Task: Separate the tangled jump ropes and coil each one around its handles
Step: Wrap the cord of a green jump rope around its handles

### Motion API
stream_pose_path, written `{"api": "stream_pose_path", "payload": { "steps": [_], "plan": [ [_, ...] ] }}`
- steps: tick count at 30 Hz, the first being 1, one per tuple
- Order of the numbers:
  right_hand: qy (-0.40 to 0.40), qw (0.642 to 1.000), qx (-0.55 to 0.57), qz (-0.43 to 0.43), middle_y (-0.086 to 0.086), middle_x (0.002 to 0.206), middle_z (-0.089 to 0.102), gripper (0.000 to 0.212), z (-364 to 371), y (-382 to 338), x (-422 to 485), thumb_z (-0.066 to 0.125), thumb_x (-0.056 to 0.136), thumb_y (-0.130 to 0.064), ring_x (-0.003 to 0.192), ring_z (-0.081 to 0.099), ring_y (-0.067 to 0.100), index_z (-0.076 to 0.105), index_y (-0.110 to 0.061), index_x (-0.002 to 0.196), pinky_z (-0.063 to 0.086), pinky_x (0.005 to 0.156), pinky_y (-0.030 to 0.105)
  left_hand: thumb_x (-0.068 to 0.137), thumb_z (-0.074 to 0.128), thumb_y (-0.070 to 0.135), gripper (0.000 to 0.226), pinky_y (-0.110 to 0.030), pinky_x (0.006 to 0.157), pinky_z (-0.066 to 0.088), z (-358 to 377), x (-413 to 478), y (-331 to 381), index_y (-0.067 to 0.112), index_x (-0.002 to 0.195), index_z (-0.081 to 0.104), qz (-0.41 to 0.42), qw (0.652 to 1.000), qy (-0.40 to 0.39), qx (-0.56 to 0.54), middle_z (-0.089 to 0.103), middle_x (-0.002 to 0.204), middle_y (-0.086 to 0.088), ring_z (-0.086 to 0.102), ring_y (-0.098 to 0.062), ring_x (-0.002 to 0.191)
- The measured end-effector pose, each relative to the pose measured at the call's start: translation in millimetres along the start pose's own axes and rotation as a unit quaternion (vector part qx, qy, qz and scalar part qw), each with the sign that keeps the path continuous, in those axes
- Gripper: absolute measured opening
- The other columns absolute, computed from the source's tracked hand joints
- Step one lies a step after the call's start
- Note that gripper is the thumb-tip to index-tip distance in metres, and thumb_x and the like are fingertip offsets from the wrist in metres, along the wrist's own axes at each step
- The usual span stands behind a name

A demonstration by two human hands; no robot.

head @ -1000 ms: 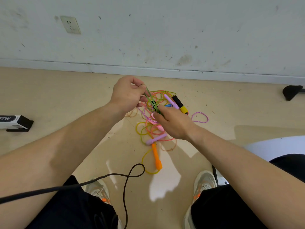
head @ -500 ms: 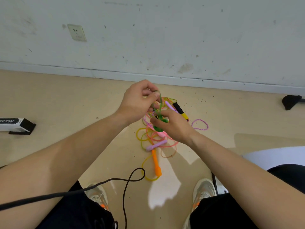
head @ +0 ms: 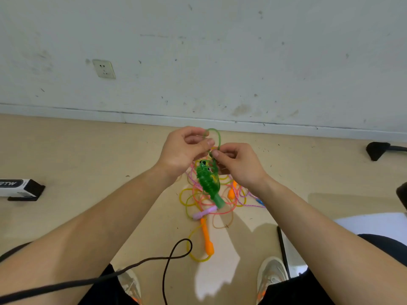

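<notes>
Above the multicoloured rope tangle (head: 203, 213), left hand (head: 185, 150) and right hand (head: 239, 165) pinch the translucent green plastic jump rope (head: 208, 181); slack could unravel its coil.

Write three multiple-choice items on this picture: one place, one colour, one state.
1. Where is the long orange handle? A on a shoe; B on the floor; C on the wall.
2. What colour is the rope that the left hand and right hand pinch? A green; B black; C white.
3. How is that rope? A flat on the floor; B mostly coiled on its handles; C cut.

B, it lies on bare floor. A, a green loop shows between the fingers. B, turns wrap the handles.
</notes>
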State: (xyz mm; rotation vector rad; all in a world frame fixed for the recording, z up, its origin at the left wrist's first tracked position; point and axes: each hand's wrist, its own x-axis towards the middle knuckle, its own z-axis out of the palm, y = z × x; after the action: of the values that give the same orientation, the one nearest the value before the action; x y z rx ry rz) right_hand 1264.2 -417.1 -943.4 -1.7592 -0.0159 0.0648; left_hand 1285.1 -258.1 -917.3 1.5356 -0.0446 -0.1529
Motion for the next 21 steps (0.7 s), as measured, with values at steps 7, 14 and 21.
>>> {"api": "stream_pose_path", "payload": {
  "steps": [7, 14, 21],
  "plan": [
    [0.018, 0.999, 0.040, 0.013, 0.011, 0.076, 0.069, 0.015, -8.6, -21.5, 41.1, 0.060, 0.098, -0.010, 0.064, 0.064, 0.017, 0.071, -0.004, 0.089, 0.053, 0.059, 0.026, 0.087, 0.069, -0.003, 0.015, -0.020, 0.071, 0.055, -0.5, 35.5, 0.5, 0.001, 0.101, 0.072, 0.029, 0.998, -0.013, 0.049, 0.071, 0.084, -0.013, 0.068, -0.008, 0.072],
    [0.096, 0.992, 0.076, 0.024, 0.019, 0.092, 0.075, 0.017, -9.5, -16.1, 152.9, 0.059, 0.099, -0.013, 0.073, 0.066, 0.015, 0.071, -0.004, 0.092, 0.058, 0.074, 0.031, 0.094, 0.066, 0.008, 0.003, -0.029, 0.071, 0.062, -20.1, 140.9, 1.0, 0.007, 0.095, 0.069, -0.023, 0.999, 0.030, 0.016, 0.077, 0.087, -0.007, 0.072, -0.016, 0.072],
    [0.079, 0.991, 0.095, 0.057, 0.017, 0.090, 0.075, 0.015, -19.0, -40.7, 254.7, 0.059, 0.099, -0.011, 0.078, 0.072, 0.023, 0.071, -0.005, 0.092, 0.061, 0.074, 0.030, 0.095, 0.065, 0.012, 0.006, -0.029, 0.074, 0.059, -35.3, 238.4, 36.9, 0.010, 0.099, 0.069, -0.046, 0.997, 0.010, 0.057, 0.078, 0.091, -0.003, 0.073, -0.014, 0.078]
  ]
}}
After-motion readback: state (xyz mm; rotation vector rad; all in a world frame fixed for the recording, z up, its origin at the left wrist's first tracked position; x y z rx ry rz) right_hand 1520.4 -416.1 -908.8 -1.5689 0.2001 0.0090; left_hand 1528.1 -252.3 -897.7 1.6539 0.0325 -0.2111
